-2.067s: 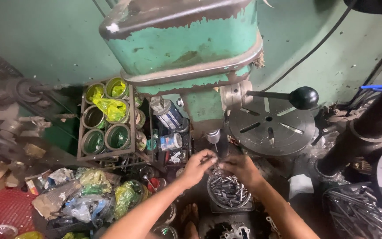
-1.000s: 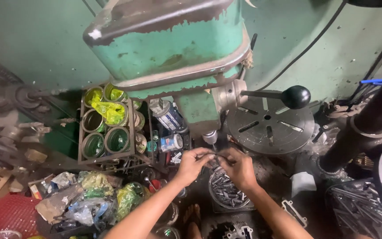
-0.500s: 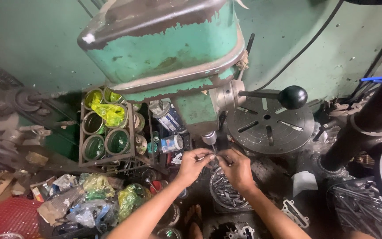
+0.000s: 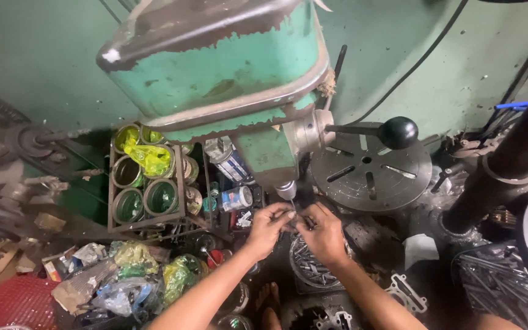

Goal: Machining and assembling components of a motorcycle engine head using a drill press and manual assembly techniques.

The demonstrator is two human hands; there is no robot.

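Hands meet beneath the chuck (image 4: pixel 286 190) of a worn green drill press (image 4: pixel 227 79), seen from above. The left hand (image 4: pixel 269 225) and right hand (image 4: pixel 322 232) are drawn close together, fingertips nearly touching, and both seem to pinch a thin drill bit (image 4: pixel 293 206) hanging from the chuck, though the bit is small and partly hidden by the fingers. Both forearms reach up from the bottom edge of the view.

Directly under the hands sits a round container of loose metal bits (image 4: pixel 313 269). To the right of the chuck, a feed lever with a black ball knob (image 4: pixel 398 132) sticks out over the round slotted drill table (image 4: pixel 371 168), swung aside near the wall.

Left of the press, a wire rack (image 4: pixel 146 186) holds open green-lined tins, one with a crumpled yellow bag (image 4: pixel 148 159). Clear plastic bags (image 4: pixel 135 281) lie heaped toward the lower left, beside a red mesh basket (image 4: pixel 13 302) in the bottom left corner. A bundle of metal rods (image 4: pixel 502 284) fills the lower right corner
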